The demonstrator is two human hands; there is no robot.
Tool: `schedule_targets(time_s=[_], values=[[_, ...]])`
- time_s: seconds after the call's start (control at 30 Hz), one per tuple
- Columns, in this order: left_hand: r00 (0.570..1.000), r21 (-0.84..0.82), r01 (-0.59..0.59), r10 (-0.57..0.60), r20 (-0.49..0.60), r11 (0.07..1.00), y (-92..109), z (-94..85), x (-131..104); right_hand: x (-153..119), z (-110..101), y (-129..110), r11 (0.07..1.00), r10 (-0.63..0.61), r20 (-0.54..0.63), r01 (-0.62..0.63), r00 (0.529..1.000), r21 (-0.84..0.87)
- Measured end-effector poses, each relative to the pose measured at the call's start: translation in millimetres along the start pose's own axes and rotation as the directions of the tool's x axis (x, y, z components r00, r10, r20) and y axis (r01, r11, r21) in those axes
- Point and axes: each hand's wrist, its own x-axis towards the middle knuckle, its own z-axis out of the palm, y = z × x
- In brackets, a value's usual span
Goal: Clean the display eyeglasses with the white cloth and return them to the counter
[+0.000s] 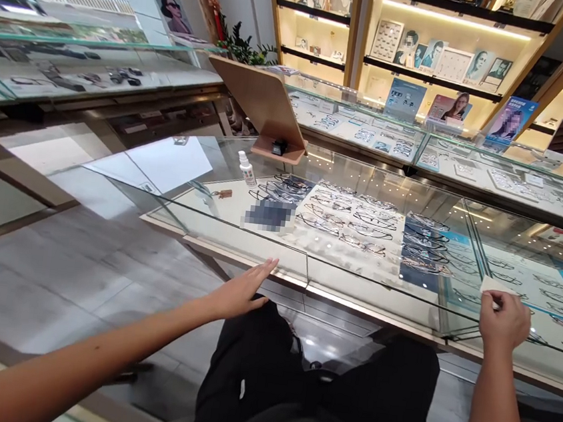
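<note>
My left hand (245, 293) is stretched out over my left knee, close to the front edge of the glass display case (237, 245). Its fingers are extended with nothing in them. At the right, my closed right hand (505, 323) is at the case's glass top, pinching a small pale cloth or paper piece (496, 285); which of the two I cannot tell. Rows of eyeglasses (374, 219) show in the middle of the case, with more eyeglasses (426, 243) on a dark blue strip nearer my right hand.
A tilted mirror or board on a stand (263, 98) and a white spray bottle (246, 169) are at the case's far left part. White paper (166, 158) lies at its left end. Behind run another glass counter (361, 122) and lit shelves (436, 76).
</note>
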Motion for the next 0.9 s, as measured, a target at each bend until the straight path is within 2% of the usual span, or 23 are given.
schedule_targets(time_s=[0.17, 0.33, 0.43, 0.5, 0.6, 0.67, 0.7, 0.77, 0.83, 0.9], values=[[1.000, -0.086, -0.010, 0.009, -0.018, 0.996, -5, 0.8, 6, -3, 9, 9, 0.996, -0.031, -0.082, 0.038, 0.996, 0.083], [0.998, -0.097, -0.022, 0.016, -0.064, 0.995, -7, 11.5, 16, -5, 12, 11, 0.998, -0.032, -0.075, 0.036, 0.997, 0.056], [0.995, -0.093, -0.012, 0.002, -0.098, 0.996, -1, 15.7, 21, -5, 12, 11, 0.999, -0.021, -0.062, 0.023, 0.998, 0.034], [0.996, -0.073, 0.045, -0.050, -0.074, 0.996, 9, 10.8, 22, -4, 12, 10, 1.000, -0.012, -0.051, 0.013, 0.999, 0.021], [0.988, 0.045, 0.149, -0.150, 0.019, 0.988, 33, -10.2, 20, -3, 12, 9, 1.000, -0.006, -0.039, 0.007, 0.999, 0.012], [0.983, 0.143, 0.128, -0.144, 0.109, 0.981, 56, -29.1, 19, -2, 12, 7, 1.000, 0.001, -0.033, 0.000, 0.999, 0.007], [0.988, 0.155, 0.068, -0.089, 0.130, 0.986, 69, -38.4, 19, -2, 11, 5, 1.000, 0.007, -0.024, -0.007, 1.000, 0.001], [0.988, 0.102, -0.114, 0.102, 0.119, 0.988, 98, -54.9, 23, -3, 10, 1, 1.000, 0.017, 0.002, -0.017, 1.000, -0.015], [0.961, 0.015, -0.273, 0.272, 0.057, 0.962, 129, -68.4, 31, -4, 9, -3, 0.999, 0.020, 0.024, -0.019, 1.000, -0.031], [0.919, -0.040, -0.394, 0.392, -0.035, 0.918, 161, -80.3, 45, -6, 8, -7, 0.999, 0.023, 0.032, -0.022, 0.999, -0.046]])
